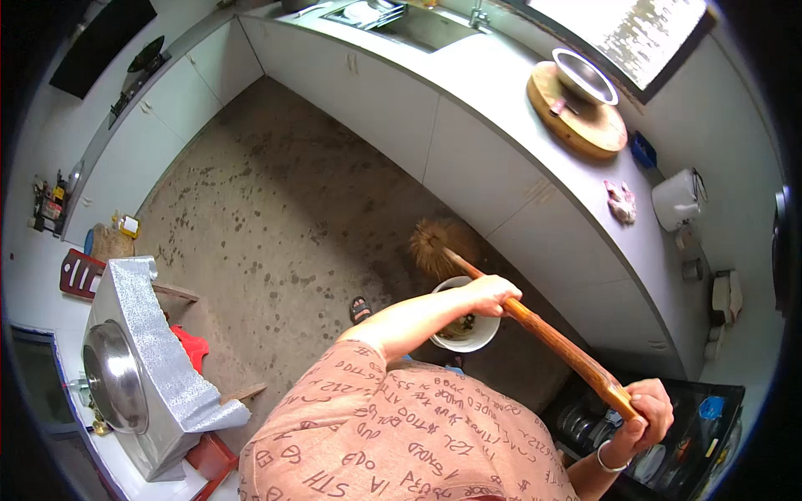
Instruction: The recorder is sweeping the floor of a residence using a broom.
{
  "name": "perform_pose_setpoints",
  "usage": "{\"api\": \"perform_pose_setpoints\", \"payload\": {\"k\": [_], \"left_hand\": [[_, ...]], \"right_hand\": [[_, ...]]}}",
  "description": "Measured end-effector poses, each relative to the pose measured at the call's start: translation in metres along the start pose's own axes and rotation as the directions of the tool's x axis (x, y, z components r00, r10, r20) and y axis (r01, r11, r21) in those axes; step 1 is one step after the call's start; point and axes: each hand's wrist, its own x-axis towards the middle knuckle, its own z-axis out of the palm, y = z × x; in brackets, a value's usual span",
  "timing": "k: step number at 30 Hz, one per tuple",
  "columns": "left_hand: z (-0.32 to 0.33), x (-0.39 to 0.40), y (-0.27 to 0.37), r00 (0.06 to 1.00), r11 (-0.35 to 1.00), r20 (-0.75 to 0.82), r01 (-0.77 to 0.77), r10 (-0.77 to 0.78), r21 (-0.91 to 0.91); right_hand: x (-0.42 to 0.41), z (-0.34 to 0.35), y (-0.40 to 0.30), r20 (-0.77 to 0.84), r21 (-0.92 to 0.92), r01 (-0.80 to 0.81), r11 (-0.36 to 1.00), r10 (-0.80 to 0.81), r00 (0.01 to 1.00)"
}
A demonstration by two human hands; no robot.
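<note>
Both my hands grip the wooden handle (561, 344) of a broom, which slants across the view. My left hand (495, 294) is closed around its lower part. At the top end of the handle, my right hand (645, 410) is shut, with a pale bangle on that wrist. The broom's straw-coloured bristle head (435, 247) is down by the floor, near the base cabinets. Below my left forearm stands a white bucket (473, 341) with scraps at the bottom, partly hidden by the arm and hand.
White base cabinets (463, 150) run along the right under a counter bearing a round chopping board (583, 128) and a cloth (620, 202). A table (150, 351) with a metal lid stands left. A black dish rack (677, 432) is at lower right. Dark spots mark the concrete floor (276, 194).
</note>
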Motion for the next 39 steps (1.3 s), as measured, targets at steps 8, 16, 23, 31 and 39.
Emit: {"api": "perform_pose_setpoints", "payload": {"k": [8,16,23,31,39], "left_hand": [[-0.094,-0.125,-0.084,0.906,0.987,-0.399,0.158,-0.140,0.012],[-0.144,-0.257,-0.118,0.768,0.880,-0.543,0.462,-0.338,0.106],[-0.209,-0.206,-0.084,0.861,0.930,-0.490,0.282,-0.136,0.237],[-0.267,-0.117,-0.078,0.903,0.961,-0.394,-0.067,0.173,0.269],[-0.330,-0.073,-0.245,0.953,0.950,-0.293,0.161,-0.079,0.266]], "right_hand": [[0.088,0.148,-0.015,0.109,0.359,0.117,0.926,-0.166,0.980],[0.107,0.252,-0.029,0.355,0.550,-0.126,0.826,-0.095,0.930],[0.150,0.220,0.001,0.008,0.595,-0.110,0.796,0.131,0.991],[0.192,0.182,-0.008,-0.392,0.484,0.221,0.846,-0.016,0.920],[0.254,0.323,0.028,0.202,0.237,0.057,0.970,-0.106,0.974]]}}
